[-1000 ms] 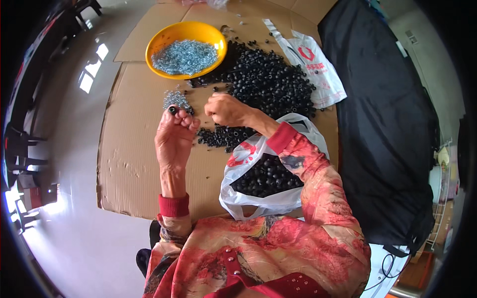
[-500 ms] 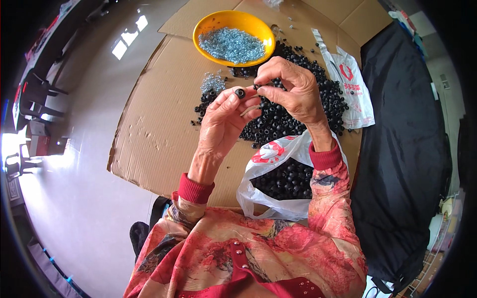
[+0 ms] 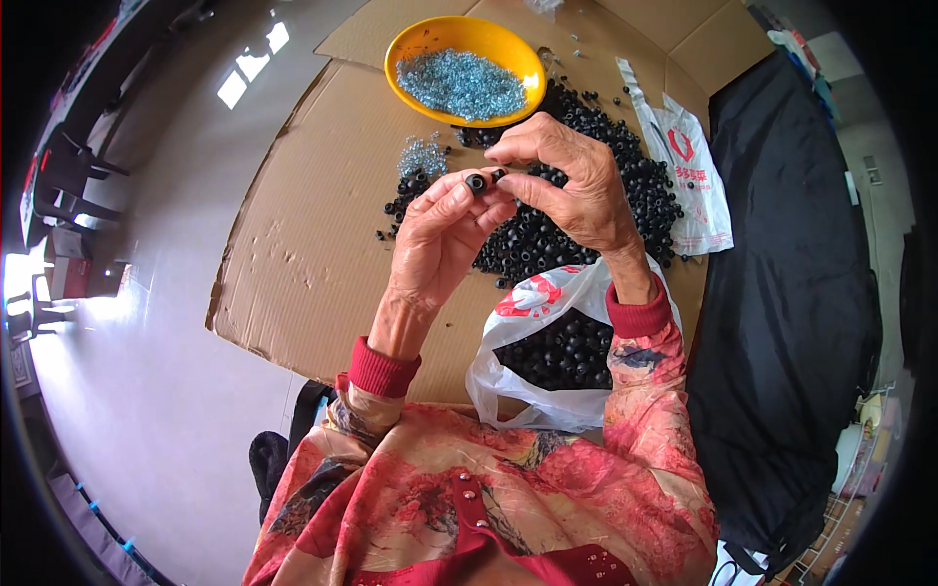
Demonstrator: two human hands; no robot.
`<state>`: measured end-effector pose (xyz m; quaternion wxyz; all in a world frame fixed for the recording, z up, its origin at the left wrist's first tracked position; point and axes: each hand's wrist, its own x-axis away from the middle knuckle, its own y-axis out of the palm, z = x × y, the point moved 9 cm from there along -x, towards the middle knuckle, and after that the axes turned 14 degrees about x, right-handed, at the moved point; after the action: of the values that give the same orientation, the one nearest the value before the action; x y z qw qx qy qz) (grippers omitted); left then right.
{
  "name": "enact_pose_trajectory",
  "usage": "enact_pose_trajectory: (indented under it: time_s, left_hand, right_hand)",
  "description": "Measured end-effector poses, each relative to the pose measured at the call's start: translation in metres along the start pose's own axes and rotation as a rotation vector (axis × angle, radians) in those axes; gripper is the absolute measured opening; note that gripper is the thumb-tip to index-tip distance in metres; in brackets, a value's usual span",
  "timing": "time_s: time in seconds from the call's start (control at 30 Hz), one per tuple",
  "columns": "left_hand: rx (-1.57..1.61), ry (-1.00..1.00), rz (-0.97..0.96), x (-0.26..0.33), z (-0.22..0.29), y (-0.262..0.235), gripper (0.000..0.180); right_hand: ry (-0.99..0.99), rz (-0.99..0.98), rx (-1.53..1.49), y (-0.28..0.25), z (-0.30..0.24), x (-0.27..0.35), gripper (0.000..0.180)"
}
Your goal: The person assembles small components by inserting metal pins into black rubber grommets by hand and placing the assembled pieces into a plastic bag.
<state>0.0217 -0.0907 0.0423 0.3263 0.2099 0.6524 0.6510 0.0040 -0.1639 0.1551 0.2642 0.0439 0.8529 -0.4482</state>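
My left hand (image 3: 430, 230) is closed around a black round bead-like piece (image 3: 476, 183), pinched by thumb and fingers with its hole facing up. At those fingertips sits a second, smaller black piece (image 3: 498, 176), partly hidden. Against that smaller piece rests the thumb of my right hand (image 3: 581, 190), while its index finger is held apart above it. Beneath both hands spreads a large heap of black pieces (image 3: 542, 239) with holes. A white plastic bag (image 3: 484, 386) full of black pieces (image 3: 562, 356) stands between my forearms.
A yellow bowl (image 3: 537, 83) of small clear bluish pieces (image 3: 459, 86) stands at the far side. More clear pieces (image 3: 422, 156) lie loose on the cardboard (image 3: 303, 195). An opened white bag (image 3: 699, 186) lies to the right, beside a black cloth-covered surface (image 3: 791, 293).
My right index finger and thumb have parted from their pinch, and the thumb has come lower. The smaller black piece shows more clearly. My left hand keeps the black bead-like piece.
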Motion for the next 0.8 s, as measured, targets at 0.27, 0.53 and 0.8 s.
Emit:
enact_pose_trajectory:
  time_s: [0.27, 0.53, 0.8]
  left_hand:
    - [0.091, 0.001, 0.010, -0.001, -0.003, -0.002, 0.024]
    - [0.056, -0.018, 0.035, -0.001, -0.005, 0.000, 0.023]
    - [0.025, -0.007, 0.100, 0.000, -0.005, -0.001, 0.022]
  right_hand:
    - [-0.031, 0.010, 0.084, -0.002, -0.003, 0.001, 0.018]
    - [-0.049, 0.051, 0.007, -0.013, -0.008, -0.005, 0.014]
    - [-0.113, -0.004, 0.097, -0.007, -0.023, -0.007, 0.014]
